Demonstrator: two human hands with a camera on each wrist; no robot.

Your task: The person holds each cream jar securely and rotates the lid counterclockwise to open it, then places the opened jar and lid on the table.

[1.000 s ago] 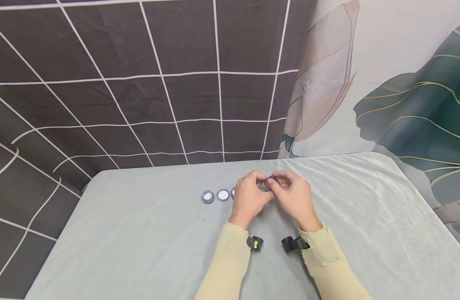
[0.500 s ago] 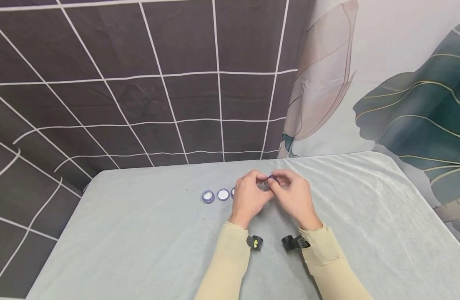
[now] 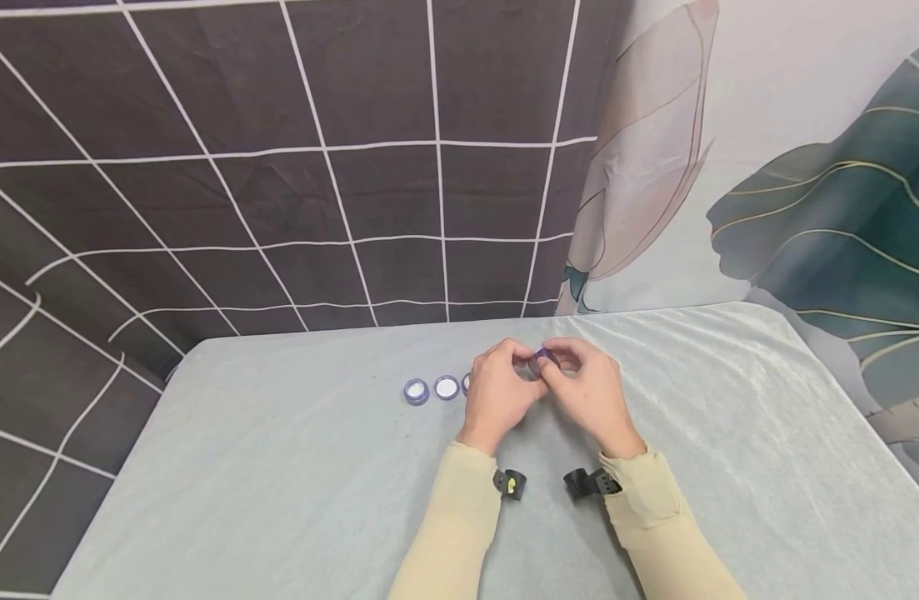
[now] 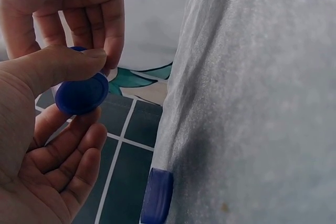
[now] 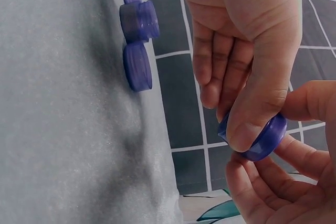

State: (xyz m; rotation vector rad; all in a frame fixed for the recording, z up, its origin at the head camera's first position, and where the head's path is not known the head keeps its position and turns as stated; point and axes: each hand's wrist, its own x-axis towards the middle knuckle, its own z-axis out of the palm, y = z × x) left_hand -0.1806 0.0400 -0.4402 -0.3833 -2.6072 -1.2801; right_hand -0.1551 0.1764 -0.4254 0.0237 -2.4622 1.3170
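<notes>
Small round purple translucent plastic jar (image 3: 541, 359) held up just above the tabletop, between both hands, near the middle of the far half of the grey-green cloth tabletop (image 3: 279, 483). Left wrist view shows its flat blue-purple round face (image 4: 81, 95); right wrist view shows its side wall (image 5: 262, 137). No label, brand or writing readable on it in any view.

Left hand (image 3: 498, 392): grip clamped on the jar, thumb pressed over the rim, fingers curled beneath it. Right hand (image 3: 590, 392): grip also pinched on the jar, thumb on the side wall, fingertips (image 5: 210, 95) curled at the far side. The two hands touch at the jar. Both arms in beige long sleeves (image 3: 452, 533), a black wrist-mounted device (image 3: 509, 484) on each wrist.

Just left of the left hand, a row of small round purple jars with white-looking tops (image 3: 432, 390) sits on the tabletop; two in full view, a third partly hidden behind the left hand. In the right wrist view the same row (image 5: 137, 40) appears as purple discs side by side, touching or nearly so. No writing visible on them.

Behind the tabletop: dark grey cloth backdrop with a white grid pattern (image 3: 279, 167), and to the right a pale curtain printed with large green and pink leaves (image 3: 804, 208).
</notes>
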